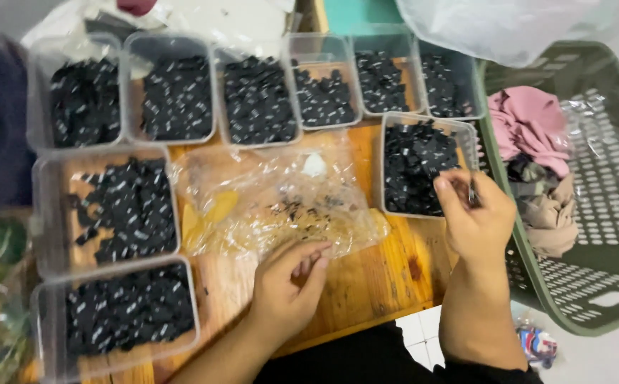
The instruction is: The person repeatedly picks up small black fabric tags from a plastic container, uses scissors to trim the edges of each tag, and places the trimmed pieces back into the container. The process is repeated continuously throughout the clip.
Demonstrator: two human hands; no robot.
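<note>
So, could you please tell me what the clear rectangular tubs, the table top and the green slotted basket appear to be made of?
The clear rectangular tubs look like thin, glossy plastic: see-through walls with rounded rims. The table top looks like varnished wood, orange-brown with visible grain and a slight sheen. The green slotted basket seems to be moulded matt plastic, judging by its even perforations.

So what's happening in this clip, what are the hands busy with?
A person sits at a wooden table ringed with clear plastic tubs full of small black tags. The left hand rests on a crumpled clear plastic bag holding a few of the same black pieces. The right hand is raised over the nearest tub, pinching something small and dark. A green basket with clothes sits to the right.
</note>
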